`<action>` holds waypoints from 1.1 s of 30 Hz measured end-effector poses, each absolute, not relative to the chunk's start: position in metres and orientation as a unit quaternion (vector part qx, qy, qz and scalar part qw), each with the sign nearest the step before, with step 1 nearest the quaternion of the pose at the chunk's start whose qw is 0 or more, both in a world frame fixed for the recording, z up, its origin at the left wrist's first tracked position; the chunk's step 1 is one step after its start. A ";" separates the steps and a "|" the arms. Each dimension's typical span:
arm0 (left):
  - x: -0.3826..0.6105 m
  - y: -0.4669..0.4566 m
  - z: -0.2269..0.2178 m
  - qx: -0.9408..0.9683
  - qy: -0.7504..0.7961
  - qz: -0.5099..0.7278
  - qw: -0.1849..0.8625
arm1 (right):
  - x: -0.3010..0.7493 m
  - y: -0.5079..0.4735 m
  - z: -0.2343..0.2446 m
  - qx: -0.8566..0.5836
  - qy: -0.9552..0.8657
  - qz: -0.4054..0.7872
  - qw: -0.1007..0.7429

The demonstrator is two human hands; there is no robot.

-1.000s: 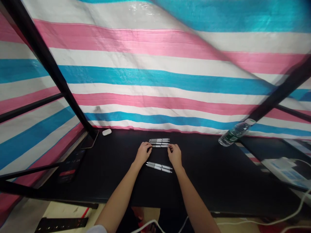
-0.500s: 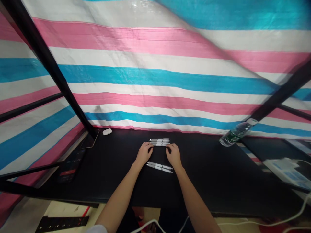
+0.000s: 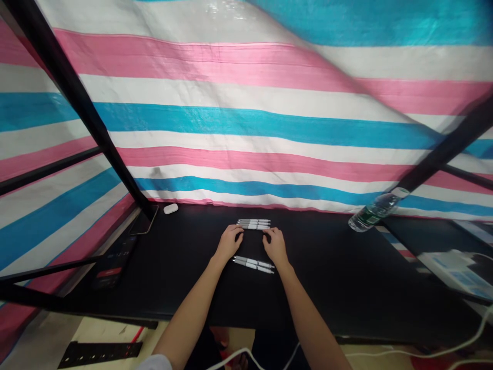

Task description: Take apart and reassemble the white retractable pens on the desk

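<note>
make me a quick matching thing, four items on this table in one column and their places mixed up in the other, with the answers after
1. bigger set of pens
2. pair of pens
3. clear bottle
4. small white case

A. toward the right side of the black table
B. at the back left, near the foot of the striped sheet
C. right by the fingers of the left hand and right hand
D. aslant between the wrists, nearer the person

Pairs: 1-C, 2-D, 3-A, 4-B
</note>
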State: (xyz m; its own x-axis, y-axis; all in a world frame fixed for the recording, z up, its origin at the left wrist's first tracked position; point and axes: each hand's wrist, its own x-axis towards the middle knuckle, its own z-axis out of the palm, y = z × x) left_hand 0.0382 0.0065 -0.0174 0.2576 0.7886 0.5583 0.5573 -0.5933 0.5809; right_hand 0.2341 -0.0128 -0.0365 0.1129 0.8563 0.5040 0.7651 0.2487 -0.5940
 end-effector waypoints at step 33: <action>0.034 0.000 0.006 0.778 0.455 0.353 0.251 | 0.235 -0.040 0.018 -0.464 -0.794 0.265 0.288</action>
State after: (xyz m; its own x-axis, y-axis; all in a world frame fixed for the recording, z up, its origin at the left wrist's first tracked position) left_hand 0.0336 -0.0001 0.0065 0.3354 0.8858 0.3208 0.5308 -0.4590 0.7125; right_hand 0.2353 -0.0400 0.0180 -0.4030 0.8903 0.2121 0.5845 0.4287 -0.6890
